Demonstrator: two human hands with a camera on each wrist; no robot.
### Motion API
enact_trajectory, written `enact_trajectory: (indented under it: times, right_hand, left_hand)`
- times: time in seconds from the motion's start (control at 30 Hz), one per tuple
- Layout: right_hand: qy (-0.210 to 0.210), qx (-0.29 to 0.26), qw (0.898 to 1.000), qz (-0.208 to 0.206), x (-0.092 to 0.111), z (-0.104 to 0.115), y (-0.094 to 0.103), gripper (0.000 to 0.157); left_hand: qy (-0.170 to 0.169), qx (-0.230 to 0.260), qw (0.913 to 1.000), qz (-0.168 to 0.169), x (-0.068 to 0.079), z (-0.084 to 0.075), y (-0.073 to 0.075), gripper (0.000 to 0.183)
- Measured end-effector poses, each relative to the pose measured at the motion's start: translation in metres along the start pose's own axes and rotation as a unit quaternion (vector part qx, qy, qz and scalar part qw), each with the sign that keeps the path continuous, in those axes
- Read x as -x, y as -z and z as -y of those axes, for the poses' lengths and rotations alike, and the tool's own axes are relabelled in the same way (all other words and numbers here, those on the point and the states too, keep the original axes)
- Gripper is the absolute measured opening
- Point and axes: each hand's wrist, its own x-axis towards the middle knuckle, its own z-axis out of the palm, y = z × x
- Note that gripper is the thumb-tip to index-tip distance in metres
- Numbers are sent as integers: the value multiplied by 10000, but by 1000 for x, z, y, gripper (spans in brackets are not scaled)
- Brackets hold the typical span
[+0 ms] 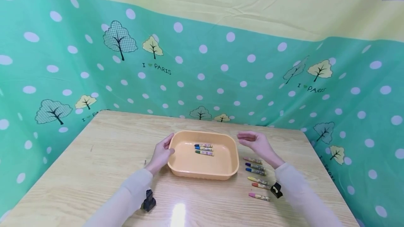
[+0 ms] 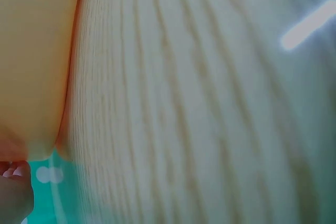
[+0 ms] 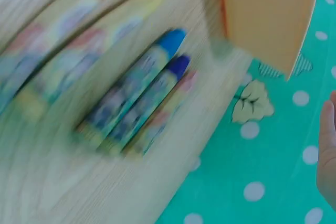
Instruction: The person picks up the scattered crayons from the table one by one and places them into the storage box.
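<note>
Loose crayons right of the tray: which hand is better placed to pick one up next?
Right, most likely. The right hand looks empty and is close to the loose crayons; the left hand grips the tray at its left rim.

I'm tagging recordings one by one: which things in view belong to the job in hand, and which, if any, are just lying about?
Likely part of the job:
tray, held in the left grip
three crayons inside it
six crayons lying to its right

Likely just surroundings:
table underneath
patterned cloth behind
black gadgets at both sleeves
</note>
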Motion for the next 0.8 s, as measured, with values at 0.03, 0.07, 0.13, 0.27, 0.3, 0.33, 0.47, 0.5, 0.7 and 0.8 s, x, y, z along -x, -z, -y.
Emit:
enact_trajectory:
  times: [0.03,0.07,0.13,0.27,0.3,0.33,0.47,0.5,0.7,0.8]
  right_hand:
    - [-13,-7,10000,2,1,-2,4,45]
    - [-31,-5,10000,-2,3,-5,8,47]
    - [-56,2,10000,-48,6,-11,14,49]
    - [-118,51,9999,-80,11,-25,24,49]
    - [-145,61,9998,-85,13,-30,26,48]
    - [-184,45,9998,-85,14,-34,28,48]
    - [-323,72,9993,-196,20,-51,35,45]
    - [-359,75,9990,-241,21,-55,36,45]
    - [-540,158,9981,-233,26,-78,41,48]
    - [-581,197,9980,-165,28,-89,41,50]
  left_hand:
    - [8,-6,10000,-2,0,0,0,69]
    - [4,-10,10000,4,-1,0,0,70]
    - [-2,-7,10000,22,-2,0,0,70]
    - [15,23,10000,7,-2,1,1,70]
    - [38,22,10000,-1,-2,1,1,70]
    - [61,17,10000,-10,-2,2,1,70]
    - [45,27,10000,-10,-1,2,1,70]
    - [12,41,10000,-11,-1,3,1,69]
    - [-30,108,9999,-42,-2,4,0,69]
    - [-13,120,9999,-80,-3,4,0,69]
